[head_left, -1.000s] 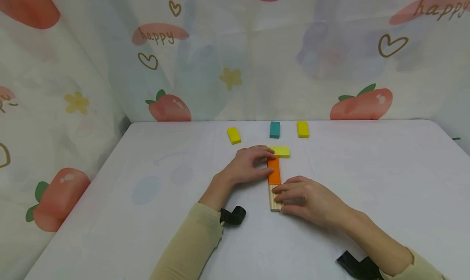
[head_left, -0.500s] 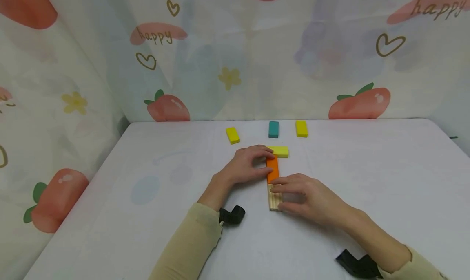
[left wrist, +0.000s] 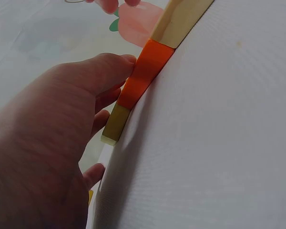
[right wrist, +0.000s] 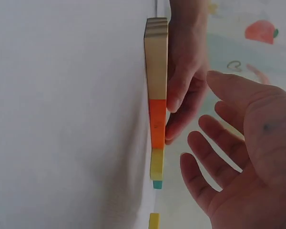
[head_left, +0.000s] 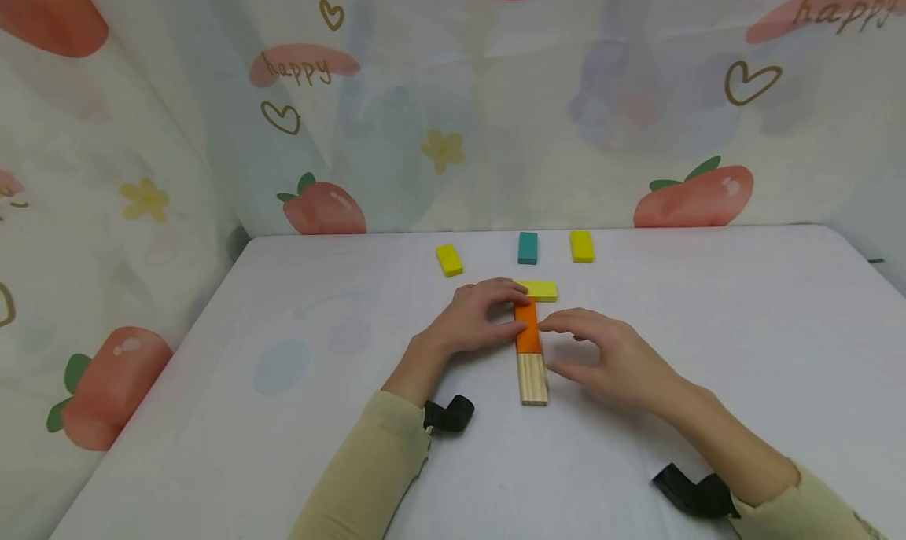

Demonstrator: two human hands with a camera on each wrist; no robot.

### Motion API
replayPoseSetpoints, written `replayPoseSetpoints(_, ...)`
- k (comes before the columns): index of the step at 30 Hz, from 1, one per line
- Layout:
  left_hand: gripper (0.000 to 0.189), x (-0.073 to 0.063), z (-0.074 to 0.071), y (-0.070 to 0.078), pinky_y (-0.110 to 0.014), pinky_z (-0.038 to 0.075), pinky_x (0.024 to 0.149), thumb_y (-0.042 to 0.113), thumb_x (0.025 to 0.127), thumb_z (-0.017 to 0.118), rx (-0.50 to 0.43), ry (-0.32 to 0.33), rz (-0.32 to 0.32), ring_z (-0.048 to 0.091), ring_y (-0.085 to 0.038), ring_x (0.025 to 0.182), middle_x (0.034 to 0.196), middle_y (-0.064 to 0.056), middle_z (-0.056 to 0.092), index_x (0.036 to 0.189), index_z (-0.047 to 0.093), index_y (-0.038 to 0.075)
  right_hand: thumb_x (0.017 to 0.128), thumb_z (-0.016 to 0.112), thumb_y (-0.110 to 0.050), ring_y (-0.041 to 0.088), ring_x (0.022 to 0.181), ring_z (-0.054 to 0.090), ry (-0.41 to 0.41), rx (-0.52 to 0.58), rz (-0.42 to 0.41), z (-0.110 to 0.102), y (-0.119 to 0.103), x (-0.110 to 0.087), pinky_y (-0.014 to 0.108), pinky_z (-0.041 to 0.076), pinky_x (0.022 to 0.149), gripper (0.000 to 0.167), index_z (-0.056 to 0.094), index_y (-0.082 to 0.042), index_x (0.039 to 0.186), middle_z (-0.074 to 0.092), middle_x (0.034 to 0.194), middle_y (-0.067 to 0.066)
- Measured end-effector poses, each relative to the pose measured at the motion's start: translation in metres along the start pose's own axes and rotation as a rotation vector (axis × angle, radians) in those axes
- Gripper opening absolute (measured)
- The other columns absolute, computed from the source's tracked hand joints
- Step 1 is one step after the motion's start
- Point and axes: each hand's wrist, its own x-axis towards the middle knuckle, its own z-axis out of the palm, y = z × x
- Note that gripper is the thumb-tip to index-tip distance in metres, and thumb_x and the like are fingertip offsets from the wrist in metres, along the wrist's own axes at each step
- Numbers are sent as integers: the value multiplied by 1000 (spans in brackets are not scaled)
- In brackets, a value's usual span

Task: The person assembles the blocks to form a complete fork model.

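Note:
An orange block (head_left: 527,339) and a natural wood block (head_left: 532,383) lie end to end in a line on the table. Across the far end of the orange one lies a yellow-green block (head_left: 543,291). My left hand (head_left: 480,316) rests its thumb tip on the orange block, other fingertips near where it meets the yellow-green one. The left wrist view shows the thumb on the orange block's (left wrist: 145,71) upper face. My right hand (head_left: 623,359) hovers just right of the line with fingers spread. In the right wrist view, this hand (right wrist: 257,129) holds nothing.
Behind the line stand a yellow block (head_left: 449,260), a teal block (head_left: 528,247) and another yellow block (head_left: 583,247) near the far edge of the white table (head_left: 340,461). A printed curtain (head_left: 488,170) hangs beyond it.
My right hand has lifted off the natural wood block and moved away and slightly right, its fingers now apart from it. My left hand stays on the orange block.

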Motion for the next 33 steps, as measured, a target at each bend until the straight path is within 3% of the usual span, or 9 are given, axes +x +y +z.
replayPoseSetpoints(11,34,0,-1,0,-43,24,118,29,95,71,-3,-7,-12,40,-10,139,140,7,58,128,70,21,83,82,-4,29,102,64,82,-14,56,-12,14,14,49,57,82,46,64,-3,126,65,123,10)
replayPoseSetpoints(27,35,-1,-1,1,-42,23,118,30,96,69,-16,-19,-32,39,-10,140,142,8,57,130,69,21,91,76,-12,41,113,58,36,-70,237,-32,40,42,57,51,92,50,56,2,135,54,134,21)
replayPoseSetpoints(33,35,0,-2,1,-41,23,118,31,95,70,-13,-21,-43,38,-9,141,142,8,56,130,69,22,93,73,-17,42,116,53,-6,-126,350,-37,55,56,58,49,94,54,52,1,140,48,140,24)
